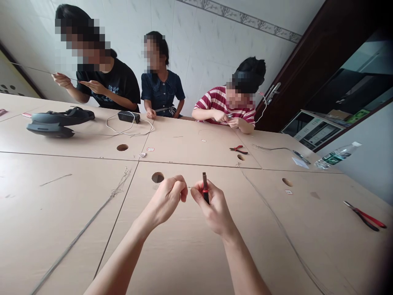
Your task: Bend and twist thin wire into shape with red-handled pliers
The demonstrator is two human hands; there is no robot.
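Note:
Above the middle of the table my left hand (172, 194) is closed in a pinch, knuckles up. A short stretch of thin wire (189, 187) shows in the narrow gap between its fingers and my right fingertips. My right hand (213, 205) is closed around small pliers (205, 188) with red and black handles; their metal jaws point up. Its thumb and forefinger also pinch the wire. Most of the wire is hidden inside my hands. Long bundles of thin wire lie on both sides: a left bundle (89, 223) and a right bundle (278, 221).
Three people sit across the table (172, 254). Other pliers (364, 215) lie at right, more pliers (238, 150) farther back. A plastic bottle (337, 155), a headset (58, 123) and a black power box (129, 117) with white cable stand around. Round holes (157, 177) pierce the tabletop.

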